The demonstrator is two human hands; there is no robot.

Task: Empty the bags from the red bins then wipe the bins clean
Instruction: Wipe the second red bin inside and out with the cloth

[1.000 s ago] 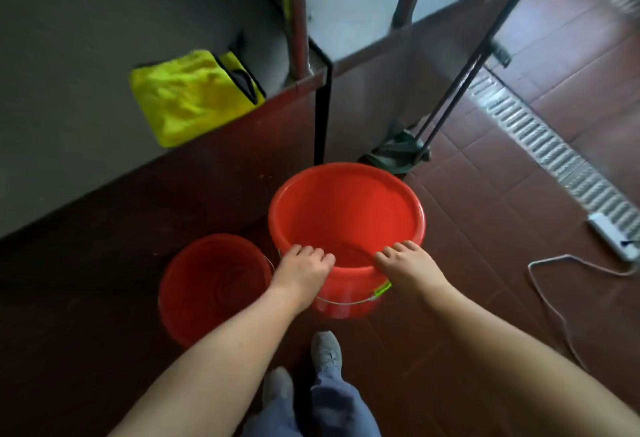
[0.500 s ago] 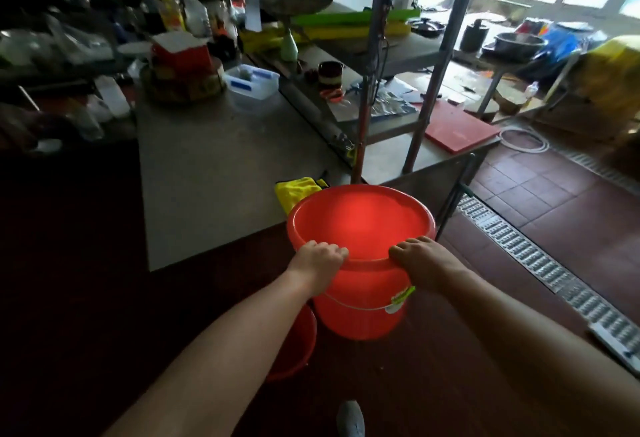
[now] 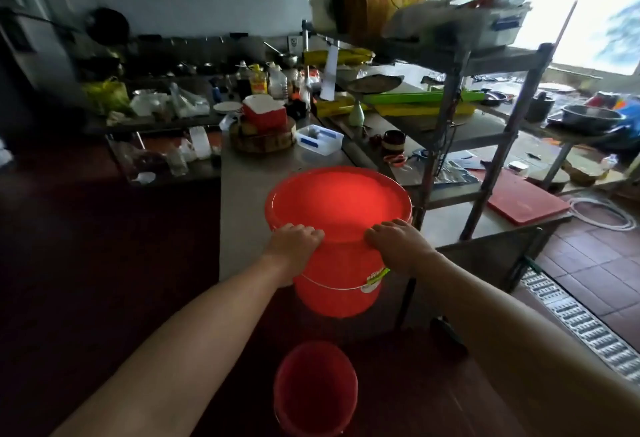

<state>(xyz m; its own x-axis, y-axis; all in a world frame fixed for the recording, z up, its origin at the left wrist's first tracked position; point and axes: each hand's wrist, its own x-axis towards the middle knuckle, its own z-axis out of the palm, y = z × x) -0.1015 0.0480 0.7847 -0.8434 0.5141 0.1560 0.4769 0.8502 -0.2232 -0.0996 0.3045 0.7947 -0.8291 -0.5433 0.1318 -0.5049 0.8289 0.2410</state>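
Observation:
A large red bin [image 3: 337,201] with a wire handle is held up in the air in front of the steel table. My left hand [image 3: 294,240] grips its near rim on the left, fingers curled over the edge. On the right of that rim my right hand [image 3: 394,240] grips in the same way. No bag shows inside this bin. A second, smaller red bin [image 3: 315,390] stands on the floor below, between my arms.
A steel table [image 3: 249,201] lies right behind the lifted bin, with a clear plastic box [image 3: 320,138] and a red-topped round stack [image 3: 263,124] at its far end. A metal shelf rack [image 3: 485,173] stands to the right, a floor drain grate [image 3: 581,325] beyond it.
Both hands have lifted the large red bin from the floor up to table height. The view has swung up from the floor to the table and shelves.

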